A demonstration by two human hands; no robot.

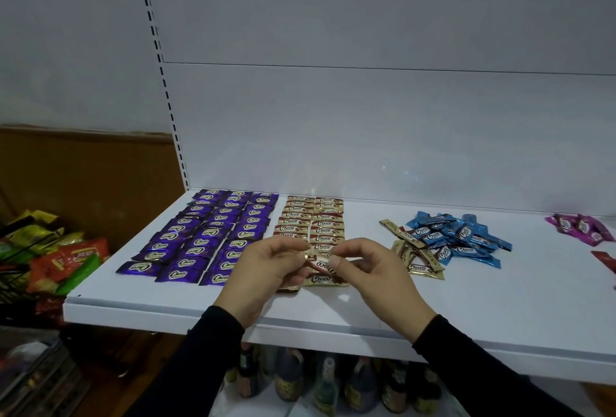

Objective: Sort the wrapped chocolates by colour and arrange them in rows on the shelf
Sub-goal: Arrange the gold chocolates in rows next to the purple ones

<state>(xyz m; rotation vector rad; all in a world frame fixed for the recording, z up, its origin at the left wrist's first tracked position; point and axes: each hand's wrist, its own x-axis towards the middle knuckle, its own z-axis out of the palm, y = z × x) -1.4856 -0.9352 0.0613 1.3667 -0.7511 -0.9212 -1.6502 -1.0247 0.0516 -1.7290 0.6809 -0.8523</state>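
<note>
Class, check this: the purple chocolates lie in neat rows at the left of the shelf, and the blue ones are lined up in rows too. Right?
Not quite. The purple chocolates do lie in rows at the shelf's left, but the blue chocolates are a loose heap, as the head view shows.

Pink chocolates and red wrapper cut off (right edge); bottles blurred.

Purple chocolates: three columns (roughly thirty).

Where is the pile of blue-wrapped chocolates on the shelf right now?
In the head view, the blue chocolates lie in a loose heap on the white shelf, right of the gold rows, with loose gold chocolates against their left edge.
</note>
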